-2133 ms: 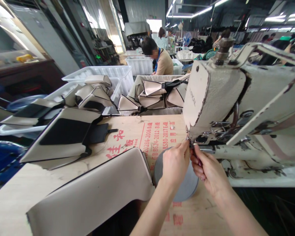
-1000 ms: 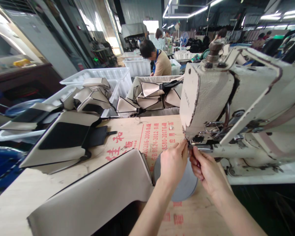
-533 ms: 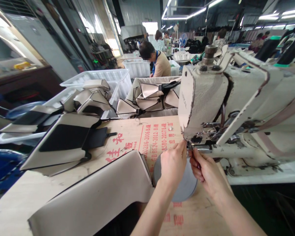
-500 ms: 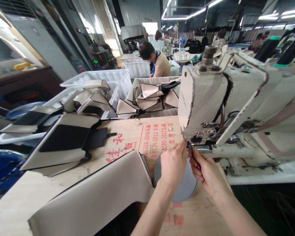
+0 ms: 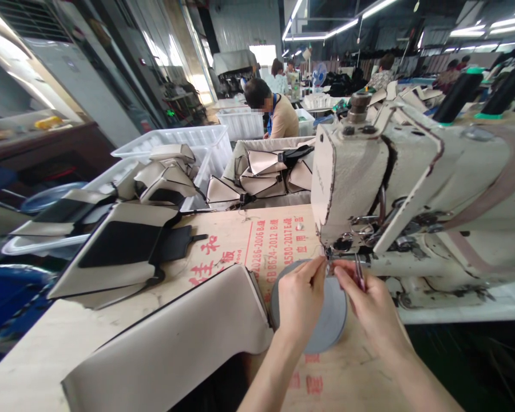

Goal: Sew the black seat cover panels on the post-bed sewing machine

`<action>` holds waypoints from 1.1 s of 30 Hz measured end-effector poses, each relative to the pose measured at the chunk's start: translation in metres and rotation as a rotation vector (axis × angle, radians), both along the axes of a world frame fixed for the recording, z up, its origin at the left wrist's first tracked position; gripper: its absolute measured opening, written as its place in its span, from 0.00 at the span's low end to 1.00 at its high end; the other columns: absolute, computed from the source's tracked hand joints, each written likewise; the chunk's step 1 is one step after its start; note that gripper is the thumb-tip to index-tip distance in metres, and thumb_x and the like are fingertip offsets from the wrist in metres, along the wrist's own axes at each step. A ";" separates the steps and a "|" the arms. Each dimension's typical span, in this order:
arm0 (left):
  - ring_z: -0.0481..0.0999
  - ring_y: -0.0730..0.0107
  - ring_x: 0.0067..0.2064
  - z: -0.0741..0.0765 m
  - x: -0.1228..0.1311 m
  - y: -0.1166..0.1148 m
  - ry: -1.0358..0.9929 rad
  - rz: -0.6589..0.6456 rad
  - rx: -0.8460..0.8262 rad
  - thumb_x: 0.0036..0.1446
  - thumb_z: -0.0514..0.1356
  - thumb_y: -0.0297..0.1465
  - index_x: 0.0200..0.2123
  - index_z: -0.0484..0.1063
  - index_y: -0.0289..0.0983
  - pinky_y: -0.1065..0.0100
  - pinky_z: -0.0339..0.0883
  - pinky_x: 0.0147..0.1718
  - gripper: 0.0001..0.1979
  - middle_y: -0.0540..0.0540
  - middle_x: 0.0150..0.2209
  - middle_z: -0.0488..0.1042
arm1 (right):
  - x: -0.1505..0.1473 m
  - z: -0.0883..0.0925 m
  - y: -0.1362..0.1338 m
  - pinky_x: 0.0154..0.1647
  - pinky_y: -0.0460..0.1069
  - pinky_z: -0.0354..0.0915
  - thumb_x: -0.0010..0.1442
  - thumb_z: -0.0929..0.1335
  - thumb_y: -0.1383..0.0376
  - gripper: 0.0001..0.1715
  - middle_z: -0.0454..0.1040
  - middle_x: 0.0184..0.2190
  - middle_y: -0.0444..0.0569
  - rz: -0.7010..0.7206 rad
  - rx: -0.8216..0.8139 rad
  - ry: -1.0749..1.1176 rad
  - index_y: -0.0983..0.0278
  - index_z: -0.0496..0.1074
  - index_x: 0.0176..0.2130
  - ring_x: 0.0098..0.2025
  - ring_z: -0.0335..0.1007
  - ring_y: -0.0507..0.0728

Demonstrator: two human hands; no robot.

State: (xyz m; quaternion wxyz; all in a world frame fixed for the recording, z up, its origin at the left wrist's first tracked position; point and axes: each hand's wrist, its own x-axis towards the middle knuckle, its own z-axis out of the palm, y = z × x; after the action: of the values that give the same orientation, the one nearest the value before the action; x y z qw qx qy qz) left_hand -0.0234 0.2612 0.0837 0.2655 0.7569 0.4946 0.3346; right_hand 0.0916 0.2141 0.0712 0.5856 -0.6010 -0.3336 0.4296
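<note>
Close under the head of a cream sewing machine [image 5: 347, 171], both my hands are near the needle area. My left hand [image 5: 300, 297] is closed in a pinch; what its fingertips hold is too small to make out, perhaps thread. Beside it, my right hand [image 5: 371, 294] pinches thumb to forefinger near the left fingertips. A slim metal tool [image 5: 360, 273], like tweezers, sticks up between the right hand's fingers. Below the hands lies a grey round disc [image 5: 321, 326] on the wooden board [image 5: 223, 240]. The needle is hidden by the fingertips.
A cream panel with dark edging [image 5: 175, 337] lies left of my hands. Beyond it rests a cream and black piece [image 5: 115, 240]. White crates [image 5: 175, 137] and a fabric-lined bin [image 5: 274, 200] with similar pieces stand behind. Thread cones [image 5: 461, 94] rise at right. A co-worker [image 5: 281, 114] sits ahead.
My right hand has shifted slightly right and turned; the slim tool has swung from the needle area to upright within its fingers. My left hand has dropped a little, still pinched.
</note>
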 end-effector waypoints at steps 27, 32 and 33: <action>0.75 0.75 0.27 -0.016 -0.006 -0.004 0.168 -0.072 0.169 0.61 0.52 0.32 0.40 0.74 0.41 0.76 0.62 0.26 0.12 0.50 0.26 0.76 | 0.014 -0.014 0.014 0.17 0.44 0.48 0.54 0.65 0.48 0.24 0.69 0.22 0.45 0.082 -0.033 -0.220 0.67 0.71 0.31 0.18 0.54 0.48; 0.75 0.74 0.28 -0.014 -0.005 -0.002 0.100 -0.076 0.111 0.60 0.52 0.33 0.40 0.75 0.40 0.76 0.62 0.28 0.12 0.49 0.28 0.77 | 0.012 -0.014 0.019 0.28 0.45 0.59 0.56 0.65 0.50 0.21 0.72 0.24 0.46 0.023 0.005 -0.367 0.66 0.71 0.31 0.27 0.65 0.53; 0.74 0.75 0.28 -0.014 -0.005 -0.001 0.069 -0.077 0.085 0.60 0.52 0.32 0.39 0.75 0.40 0.77 0.62 0.28 0.12 0.48 0.28 0.77 | 0.012 -0.014 0.019 0.30 0.45 0.60 0.56 0.64 0.51 0.20 0.73 0.26 0.47 0.015 0.016 -0.427 0.66 0.71 0.32 0.29 0.66 0.54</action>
State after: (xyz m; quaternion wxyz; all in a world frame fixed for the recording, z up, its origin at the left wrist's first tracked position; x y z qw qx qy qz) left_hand -0.0280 0.2598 0.0701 0.2286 0.7971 0.4594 0.3183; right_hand 0.1040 0.2331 0.0570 0.5033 -0.6713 -0.4579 0.2940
